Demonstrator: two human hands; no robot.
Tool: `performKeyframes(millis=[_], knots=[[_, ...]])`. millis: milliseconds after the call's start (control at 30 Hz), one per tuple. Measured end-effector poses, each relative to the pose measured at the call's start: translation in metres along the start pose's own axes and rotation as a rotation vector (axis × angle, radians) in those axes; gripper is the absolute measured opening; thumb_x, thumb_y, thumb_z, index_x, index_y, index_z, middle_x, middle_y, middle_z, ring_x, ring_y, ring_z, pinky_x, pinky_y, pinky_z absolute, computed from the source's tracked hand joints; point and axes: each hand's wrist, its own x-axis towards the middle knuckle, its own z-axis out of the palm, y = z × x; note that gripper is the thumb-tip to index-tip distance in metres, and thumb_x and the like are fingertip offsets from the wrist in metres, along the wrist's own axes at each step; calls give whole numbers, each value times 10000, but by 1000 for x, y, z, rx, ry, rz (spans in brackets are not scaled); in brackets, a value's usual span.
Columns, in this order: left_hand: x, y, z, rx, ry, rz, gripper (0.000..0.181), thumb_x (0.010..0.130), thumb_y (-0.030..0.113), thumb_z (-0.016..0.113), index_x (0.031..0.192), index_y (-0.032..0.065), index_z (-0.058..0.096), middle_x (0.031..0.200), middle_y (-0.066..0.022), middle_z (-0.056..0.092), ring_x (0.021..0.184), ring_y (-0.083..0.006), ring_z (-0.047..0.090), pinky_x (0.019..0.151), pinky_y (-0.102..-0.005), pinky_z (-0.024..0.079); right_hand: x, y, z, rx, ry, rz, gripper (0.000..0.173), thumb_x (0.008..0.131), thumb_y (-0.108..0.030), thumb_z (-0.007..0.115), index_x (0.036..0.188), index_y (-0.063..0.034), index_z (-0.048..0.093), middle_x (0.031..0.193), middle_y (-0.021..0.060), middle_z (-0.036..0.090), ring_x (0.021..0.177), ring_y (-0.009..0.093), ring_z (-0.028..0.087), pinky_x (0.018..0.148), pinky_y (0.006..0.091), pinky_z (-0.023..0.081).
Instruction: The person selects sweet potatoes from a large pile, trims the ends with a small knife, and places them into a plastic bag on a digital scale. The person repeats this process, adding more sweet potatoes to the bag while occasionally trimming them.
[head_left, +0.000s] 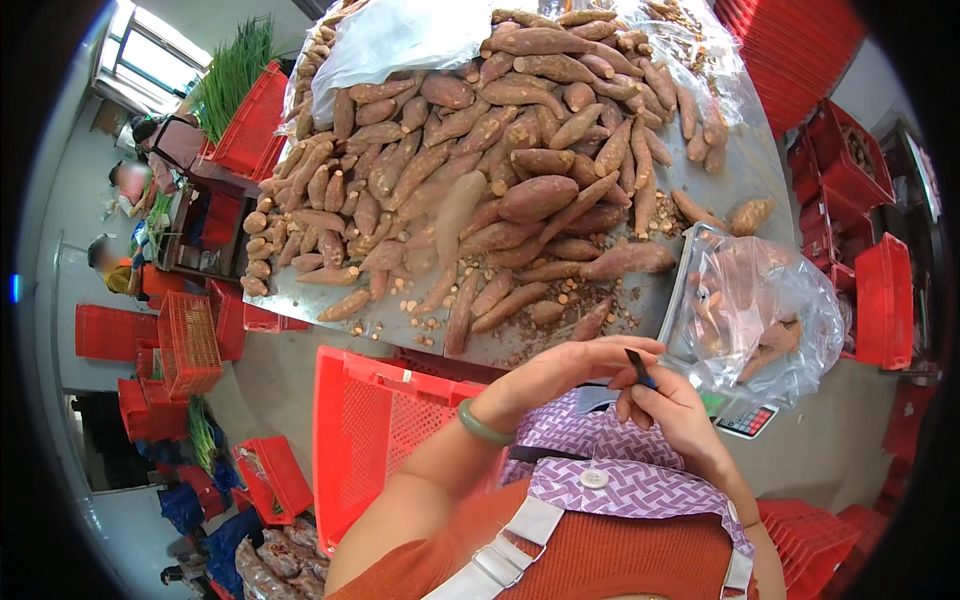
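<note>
A wide heap of sweet potatoes (480, 157) covers much of the metal table (757, 187); several have cut ends, and one in the middle (459, 214) is blurred. At the near edge, my left hand (600, 358), below a green bangle, has its fingers stretched out with nothing visible in them. Close beside it, my right hand (671, 397) grips a small knife (642, 369) with a dark blade and some blue at its handle. To the right, a clear plastic bag (795, 300) of sweet potatoes rests on a scale (746, 421) with a keypad.
Cut tips (420, 322) and soil crumbs lie near the table's front edge. A red plastic crate (360, 427) stands below it, left of my body. White plastic sheeting (412, 37) covers part of the heap. More crates (885, 300) stand right; people (124, 277) are at the far left.
</note>
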Motion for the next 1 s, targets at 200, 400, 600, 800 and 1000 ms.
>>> performKeyframes(millis=[200, 400, 600, 800, 1000], knots=[[-23, 32, -82, 275, 643, 173, 514, 1000, 411, 315, 1114, 27, 637, 1331, -116, 517, 1181, -212, 506, 1012, -372, 367, 7, 6, -5, -16, 159, -37, 218, 984, -168, 451, 1087, -12, 563, 759, 44, 603, 631, 64, 479, 582, 194, 378], [-48, 96, -211, 1577, 1247, 310, 234, 799, 160, 637, 971, 2, 640, 981, -112, 633, 918, -237, 595, 817, -361, 470, 7, -21, 21, 313, 80, -298, 247, 993, -236, 434, 996, -1, 511, 876, 117, 622, 803, 194, 594, 747, 307, 452], [-107, 118, -374, 974, 1659, 91, 434, 827, 256, 702, 1117, -53, 612, 1011, -114, 662, 866, -198, 605, 782, -329, 487, -7, -93, 57, 476, -461, -664, 329, 964, -357, 461, 816, -64, 465, 1023, 251, 601, 1103, 350, 505, 932, 434, 395], [-86, 124, -375, 1222, 1605, -264, 654, 873, 517, 575, 1263, -7, 549, 1256, -160, 576, 1145, -297, 540, 959, -418, 406, -18, -96, 73, 517, -637, -781, 322, 969, -348, 454, 820, -63, 465, 1008, 238, 600, 1077, 334, 515, 931, 429, 397], [-86, 126, -324, 1263, 1482, -114, 514, 902, 485, 558, 1009, -10, 647, 874, -108, 637, 806, -219, 575, 776, -350, 444, -21, -88, 82, 549, -746, -797, 316, 973, -339, 446, 823, -62, 464, 992, 226, 600, 1051, 319, 525, 931, 424, 398]])
